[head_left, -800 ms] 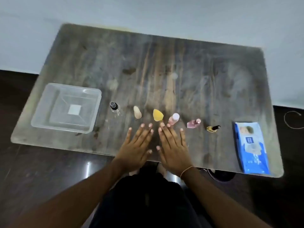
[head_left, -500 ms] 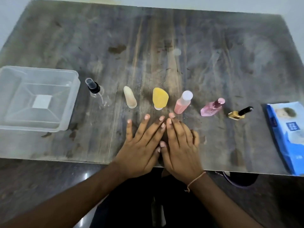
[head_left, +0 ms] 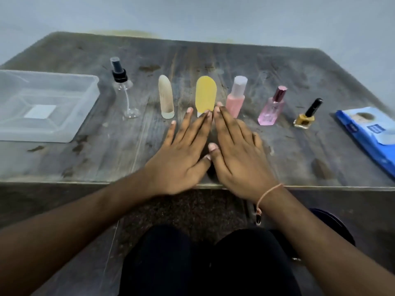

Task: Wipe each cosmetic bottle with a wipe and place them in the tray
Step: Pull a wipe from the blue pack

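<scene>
Several cosmetic bottles stand in a row across the table: a clear spray bottle (head_left: 123, 90) with a black pump, a beige tube (head_left: 165, 96), a yellow tube (head_left: 205, 95), a pink bottle (head_left: 236, 97) with a pale cap, a pink perfume bottle (head_left: 271, 107) and a small gold nail polish (head_left: 306, 116). My left hand (head_left: 181, 154) and my right hand (head_left: 238, 150) lie flat side by side on the table just in front of the yellow tube, fingers straight, holding nothing. An empty clear plastic tray (head_left: 70, 133) sits at the left. A blue pack of wipes (head_left: 369, 135) lies at the right.
The dark wooden table (head_left: 213, 60) backs onto a pale wall. Its front edge runs under my wrists, and my lap in dark trousers is below it. A thin cord bracelet is on my right wrist.
The camera has dropped lower and closer, so the bottles look taller. Both hands have stayed flat on the table in front of the row.
</scene>
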Demonstrator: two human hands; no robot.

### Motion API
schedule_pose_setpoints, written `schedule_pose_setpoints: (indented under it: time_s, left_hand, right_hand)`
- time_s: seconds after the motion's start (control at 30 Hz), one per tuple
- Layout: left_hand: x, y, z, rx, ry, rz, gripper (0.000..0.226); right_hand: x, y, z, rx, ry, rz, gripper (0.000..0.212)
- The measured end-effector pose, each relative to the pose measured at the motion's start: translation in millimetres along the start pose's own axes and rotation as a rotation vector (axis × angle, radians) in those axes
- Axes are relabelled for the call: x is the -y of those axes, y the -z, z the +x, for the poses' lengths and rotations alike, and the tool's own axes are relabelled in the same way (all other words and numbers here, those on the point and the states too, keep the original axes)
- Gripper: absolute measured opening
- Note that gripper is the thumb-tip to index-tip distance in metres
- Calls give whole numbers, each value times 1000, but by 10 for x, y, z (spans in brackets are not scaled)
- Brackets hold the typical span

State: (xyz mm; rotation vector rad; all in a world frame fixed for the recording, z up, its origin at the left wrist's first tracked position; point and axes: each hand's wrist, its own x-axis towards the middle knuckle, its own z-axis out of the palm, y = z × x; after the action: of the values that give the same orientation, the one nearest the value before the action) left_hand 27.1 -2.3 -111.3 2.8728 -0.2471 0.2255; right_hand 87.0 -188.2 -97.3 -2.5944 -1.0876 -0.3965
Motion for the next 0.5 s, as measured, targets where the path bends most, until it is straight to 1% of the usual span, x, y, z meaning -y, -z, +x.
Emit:
schedule_pose_setpoints:
  time_s: [0.13, 0.23, 0.33, 0.5]
  left_hand:
    - [-13, 33, 12, -20, 21, -77, 84]
    - [-110, 111, -42, -40, 43, -82, 85]
    - [-327, 160, -130, -73, 61, -57, 83]
    - [-800, 190, -43, -192, 9, -72, 80]
  right_hand:
    - [25, 30, 1, 0, -20, 9, 67]
    - [92, 124, -68, -4, -20, 32, 67]
    - [125, 272, -226, -7, -6, 31, 68]
    - [-92, 660, -470, -93, -16, 35, 67]
